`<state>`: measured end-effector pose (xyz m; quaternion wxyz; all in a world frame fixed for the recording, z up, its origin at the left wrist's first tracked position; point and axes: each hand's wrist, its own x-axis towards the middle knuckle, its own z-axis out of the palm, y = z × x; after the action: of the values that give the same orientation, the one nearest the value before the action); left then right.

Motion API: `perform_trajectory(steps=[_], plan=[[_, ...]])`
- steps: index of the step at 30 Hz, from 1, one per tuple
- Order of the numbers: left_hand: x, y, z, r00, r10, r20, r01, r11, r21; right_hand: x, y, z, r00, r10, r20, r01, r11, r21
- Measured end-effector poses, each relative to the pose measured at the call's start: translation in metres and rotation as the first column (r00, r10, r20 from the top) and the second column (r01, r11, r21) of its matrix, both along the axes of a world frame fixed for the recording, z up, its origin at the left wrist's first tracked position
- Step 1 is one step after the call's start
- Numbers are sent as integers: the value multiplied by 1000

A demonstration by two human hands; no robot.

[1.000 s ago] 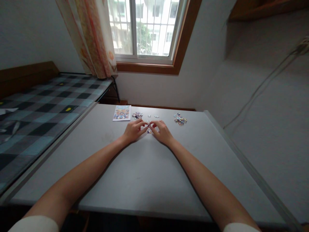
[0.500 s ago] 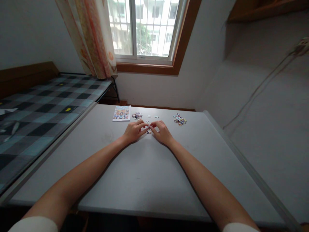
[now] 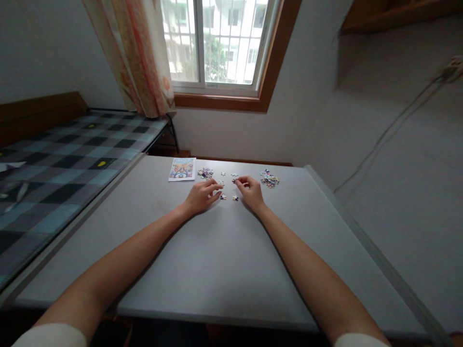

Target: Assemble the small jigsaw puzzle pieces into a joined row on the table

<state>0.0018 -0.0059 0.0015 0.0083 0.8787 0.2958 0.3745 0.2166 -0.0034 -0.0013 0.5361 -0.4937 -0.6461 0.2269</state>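
Observation:
Both my hands rest on the far half of a grey table (image 3: pixel 217 260). My left hand (image 3: pixel 201 194) lies with its fingers curled and its fingertips on a small jigsaw piece (image 3: pixel 221 183). My right hand (image 3: pixel 250 191) is a little to the right, its fingers pinched on a small jigsaw piece (image 3: pixel 234 181). Two loose pieces (image 3: pixel 228 197) lie on the table between the hands. A few more pieces (image 3: pixel 228 174) lie just beyond.
A printed picture card (image 3: pixel 182 169) lies at the table's far left, with a small cluster of pieces (image 3: pixel 205 172) beside it. A heap of pieces (image 3: pixel 269 179) is at the far right. A bed with a checked cover (image 3: pixel 61 164) adjoins the table's left edge. Window and curtain behind.
My hands were together over the pieces. My right hand has moved to the right and a little farther away, uncovering two loose pieces on the table. My left hand has barely moved.

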Motion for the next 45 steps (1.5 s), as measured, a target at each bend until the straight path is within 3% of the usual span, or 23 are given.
perform_trajectory(steps=[6, 23, 28, 31, 37, 45], plan=[[1, 1, -1, 999, -34, -8, 34, 999, 0, 15, 9, -4, 999, -28, -30, 27, 999, -41], [2, 0, 0, 998, -50, -28, 49, 998, -38, 16, 15, -10, 1000, -6, 26, 8, 998, -55], [2, 0, 0, 998, -55, -33, 54, 998, -34, 24, 22, -5, 1000, 29, -10, -30, 991, -127], [2, 0, -1, 998, -51, -28, 50, 998, -38, 29, 19, -4, 999, 45, 24, -41, 987, -157], [2, 0, 1, 998, -51, -42, 50, 998, -43, 34, 3, -9, 989, 22, 148, -14, 998, -59], [1, -1, 1, 998, -54, -27, 53, 998, -28, 34, -3, -10, 983, 42, 177, -25, 995, -96]])
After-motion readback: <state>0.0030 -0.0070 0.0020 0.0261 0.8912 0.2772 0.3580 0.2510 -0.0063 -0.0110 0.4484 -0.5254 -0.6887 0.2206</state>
